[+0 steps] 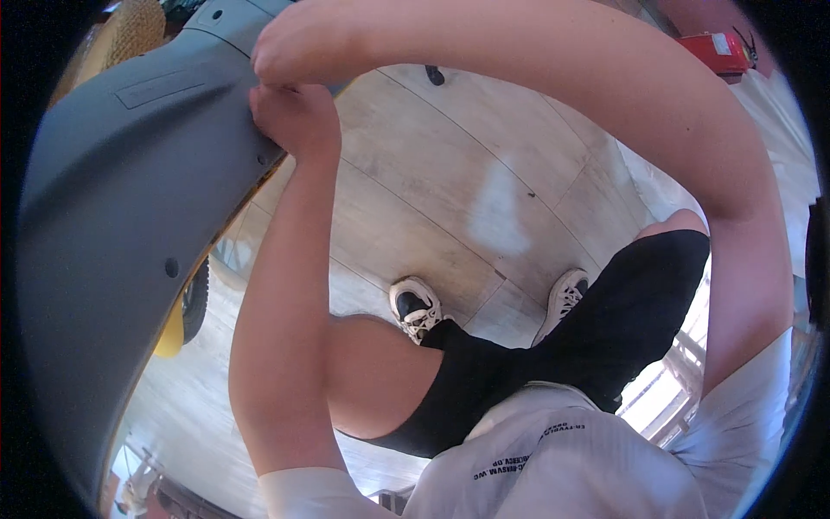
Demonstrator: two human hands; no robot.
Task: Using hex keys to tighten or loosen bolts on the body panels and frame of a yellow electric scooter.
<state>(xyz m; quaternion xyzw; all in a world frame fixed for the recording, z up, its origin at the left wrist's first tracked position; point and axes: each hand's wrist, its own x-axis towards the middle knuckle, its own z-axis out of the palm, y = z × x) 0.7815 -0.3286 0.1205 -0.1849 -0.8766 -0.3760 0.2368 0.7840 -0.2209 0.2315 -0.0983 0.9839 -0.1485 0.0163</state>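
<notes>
A large grey plastic body (121, 190) with recessed bolt holes and a thin yellow edge fills the left side of the head view. At its upper right edge my left hand (298, 117) is closed, fingers curled against the panel. Just above it my right hand (290, 48) is also closed, reaching over from the right with my arm arched across the view. The two hands are close together or touching, and whatever their fingers grip is hidden.
A yellow part (169, 337) with a black tyre shows below the grey body. A woven straw item (125, 35) is at the top left, a red fire extinguisher (718, 52) at the top right. My feet and bent legs are on the wood-look floor (458, 147).
</notes>
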